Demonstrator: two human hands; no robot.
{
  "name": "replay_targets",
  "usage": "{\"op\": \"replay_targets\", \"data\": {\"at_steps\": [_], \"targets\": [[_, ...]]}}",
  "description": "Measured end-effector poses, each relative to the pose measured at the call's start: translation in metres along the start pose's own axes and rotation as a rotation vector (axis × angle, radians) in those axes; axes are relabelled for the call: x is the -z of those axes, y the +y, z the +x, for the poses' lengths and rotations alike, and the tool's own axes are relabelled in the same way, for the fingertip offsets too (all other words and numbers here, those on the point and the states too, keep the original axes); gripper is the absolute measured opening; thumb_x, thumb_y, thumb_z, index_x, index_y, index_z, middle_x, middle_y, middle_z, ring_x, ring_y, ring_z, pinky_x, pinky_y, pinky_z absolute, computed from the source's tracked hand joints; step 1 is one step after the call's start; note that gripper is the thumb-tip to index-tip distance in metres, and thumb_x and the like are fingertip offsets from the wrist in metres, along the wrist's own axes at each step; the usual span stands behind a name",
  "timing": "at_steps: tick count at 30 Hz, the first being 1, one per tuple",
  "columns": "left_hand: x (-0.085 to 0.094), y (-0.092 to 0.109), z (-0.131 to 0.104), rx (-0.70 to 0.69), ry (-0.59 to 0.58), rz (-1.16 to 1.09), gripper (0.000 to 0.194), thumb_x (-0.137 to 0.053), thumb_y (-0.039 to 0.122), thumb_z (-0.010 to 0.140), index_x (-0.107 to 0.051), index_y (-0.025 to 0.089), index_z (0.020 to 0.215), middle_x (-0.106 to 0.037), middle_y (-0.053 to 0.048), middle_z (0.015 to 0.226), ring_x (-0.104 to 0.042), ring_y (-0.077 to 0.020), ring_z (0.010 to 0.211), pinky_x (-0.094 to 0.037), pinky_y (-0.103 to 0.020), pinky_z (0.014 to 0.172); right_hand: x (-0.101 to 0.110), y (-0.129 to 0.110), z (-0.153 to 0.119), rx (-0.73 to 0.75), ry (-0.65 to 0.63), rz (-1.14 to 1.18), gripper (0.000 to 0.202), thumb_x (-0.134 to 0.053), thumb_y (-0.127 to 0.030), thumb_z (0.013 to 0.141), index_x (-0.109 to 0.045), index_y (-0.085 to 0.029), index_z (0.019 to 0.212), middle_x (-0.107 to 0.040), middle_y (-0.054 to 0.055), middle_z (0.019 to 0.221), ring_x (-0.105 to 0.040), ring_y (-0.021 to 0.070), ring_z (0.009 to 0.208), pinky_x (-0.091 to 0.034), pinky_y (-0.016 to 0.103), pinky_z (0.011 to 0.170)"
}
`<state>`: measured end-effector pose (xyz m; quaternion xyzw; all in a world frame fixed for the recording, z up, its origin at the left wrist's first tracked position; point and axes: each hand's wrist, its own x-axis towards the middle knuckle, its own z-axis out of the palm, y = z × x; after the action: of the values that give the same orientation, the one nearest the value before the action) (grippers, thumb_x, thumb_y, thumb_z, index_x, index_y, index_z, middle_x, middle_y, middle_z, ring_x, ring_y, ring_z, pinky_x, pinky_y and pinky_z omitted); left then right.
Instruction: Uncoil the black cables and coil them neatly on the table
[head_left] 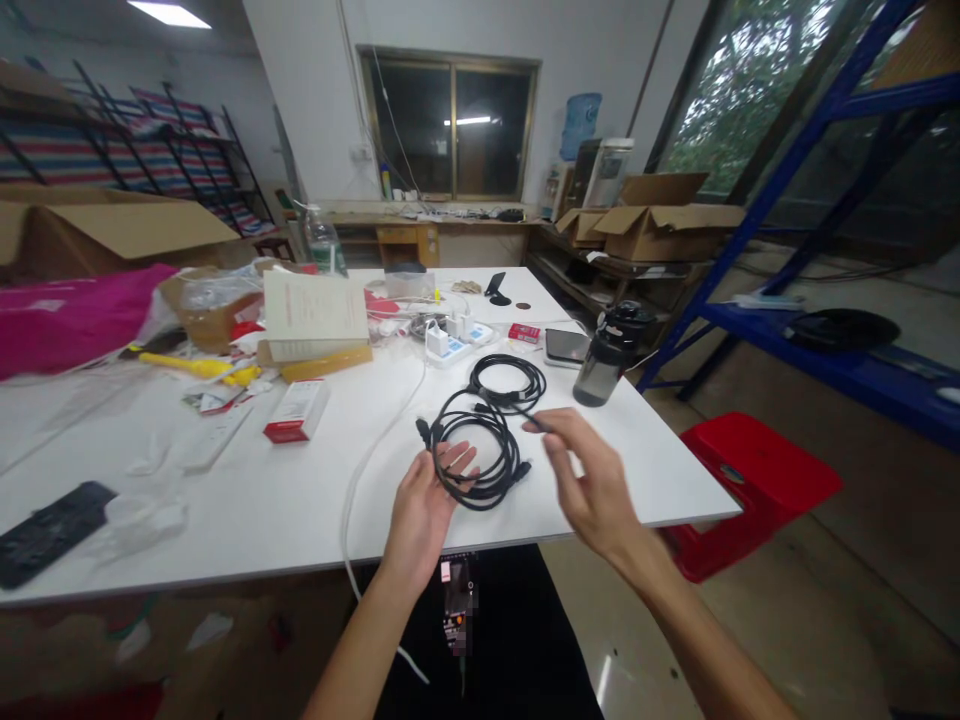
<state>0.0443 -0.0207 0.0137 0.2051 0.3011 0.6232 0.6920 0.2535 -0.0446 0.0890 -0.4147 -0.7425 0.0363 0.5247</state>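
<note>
Head view: near cable coil (511, 464), centre frame, looks mostly looped. Left hand (429, 497) under its left edge, clasp unclear; right hand (592, 475) pinches a black strand (530, 416), apparently outside the loops. Far coil (540, 378), just above, appears fully wound.

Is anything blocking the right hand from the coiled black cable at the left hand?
Nothing visible blocks the right hand. A thin black cable strand runs from it toward the coiled black cable at the left hand; a second round black coil lies beyond.
</note>
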Motion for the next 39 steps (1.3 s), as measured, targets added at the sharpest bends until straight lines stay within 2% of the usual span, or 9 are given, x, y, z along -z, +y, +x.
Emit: {"op": "replay_targets", "data": {"at_steps": [4,8,11,15,21,24,26,31,39], "targets": [[0.010,-0.006,0.017,-0.015,0.011,0.141,0.045,-0.087,0.039,0.088,-0.072,0.014,0.122,-0.080,-0.020,0.119,-0.075,-0.0364,0.121,-0.055,-0.055,0.111,-0.055,0.028,-0.016,0.163,-0.392,-0.242,0.026,-0.050,-0.020,0.111,-0.064,-0.021,0.133,-0.073,0.013,0.124,-0.069,0.0266,0.108,-0.055,0.041,0.089],[0.025,0.004,0.020,-0.095,-0.073,0.452,0.046,-0.081,0.047,0.093,-0.073,0.019,0.128,-0.079,-0.016,0.127,-0.071,-0.0339,0.126,-0.053,-0.050,0.114,-0.086,0.050,-0.033,0.175,-0.550,-0.287,0.027,-0.048,-0.022,0.113,-0.063,-0.019,0.134,-0.072,0.011,0.113,-0.068,0.0259,0.101,-0.053,0.041,0.088],[0.033,0.011,0.020,-0.234,-0.114,0.709,0.043,-0.075,0.045,0.098,-0.072,0.023,0.134,-0.074,-0.013,0.139,-0.067,-0.0309,0.134,-0.046,-0.045,0.120,-0.089,0.055,-0.037,0.150,-0.553,-0.273,0.027,-0.044,-0.030,0.115,-0.065,-0.018,0.126,-0.070,0.011,0.107,-0.067,0.0268,0.099,-0.052,0.043,0.090],[0.042,0.010,0.023,-0.360,-0.012,0.822,0.067,-0.078,0.037,0.096,-0.054,0.029,0.158,-0.067,-0.012,0.150,-0.062,-0.0280,0.141,-0.040,-0.046,0.125,-0.086,0.052,-0.039,0.143,-0.576,-0.279,0.036,-0.054,-0.051,0.110,-0.064,-0.018,0.119,-0.070,0.012,0.107,-0.066,0.0298,0.100,-0.050,0.046,0.092],[0.043,0.006,0.021,-0.400,0.029,0.899,0.051,-0.079,0.034,0.095,-0.069,0.027,0.145,-0.062,-0.011,0.157,-0.055,-0.0306,0.148,-0.033,-0.046,0.129,-0.081,0.060,-0.029,0.056,-0.600,-0.111,0.040,-0.054,-0.061,0.108,-0.061,-0.022,0.113,-0.070,0.009,0.102,-0.064,0.0259,0.092,-0.049,0.041,0.086],[0.040,0.004,0.022,-0.412,-0.007,0.951,0.055,-0.083,0.032,0.091,-0.069,0.028,0.144,-0.066,-0.011,0.152,-0.058,-0.0313,0.145,-0.035,-0.047,0.129,-0.077,0.091,0.001,-0.079,-0.472,0.029,0.032,-0.045,-0.051,0.113,-0.060,-0.023,0.111,-0.068,0.007,0.099,-0.063,0.0228,0.090,-0.050,0.036,0.083],[0.038,0.004,0.022,-0.400,-0.009,0.966,0.055,-0.085,0.030,0.090,-0.070,0.028,0.143,-0.067,-0.012,0.149,-0.060,-0.0318,0.142,-0.037,-0.048,0.128,-0.079,0.123,0.026,-0.108,-0.398,-0.059,0.028,-0.045,-0.045,0.113,-0.061,-0.022,0.111,-0.068,0.009,0.103,-0.063,0.0236,0.096,-0.050,0.037,0.089],[0.035,0.006,0.021,-0.389,0.023,0.900,0.052,-0.089,0.026,0.084,-0.076,0.028,0.134,-0.069,-0.011,0.142,-0.066,-0.0322,0.133,-0.043,-0.047,0.124,-0.096,0.196,0.060,-0.099,-0.488,-0.330,0.032,-0.066,-0.048,0.101,-0.064,-0.018,0.111,-0.070,0.014,0.110,-0.063,0.0298,0.101,-0.046,0.041,0.092],[0.028,0.019,0.034,-0.451,0.057,0.906,0.026,-0.086,0.028,0.088,-0.083,0.024,0.113,-0.070,-0.011,0.131,-0.062,-0.0290,0.133,-0.047,-0.038,0.118,-0.102,0.212,0.048,-0.114,-0.486,-0.330,0.031,-0.058,-0.050,0.107,-0.066,-0.020,0.108,-0.070,0.011,0.107,-0.064,0.0273,0.099,-0.045,0.039,0.090]]}}
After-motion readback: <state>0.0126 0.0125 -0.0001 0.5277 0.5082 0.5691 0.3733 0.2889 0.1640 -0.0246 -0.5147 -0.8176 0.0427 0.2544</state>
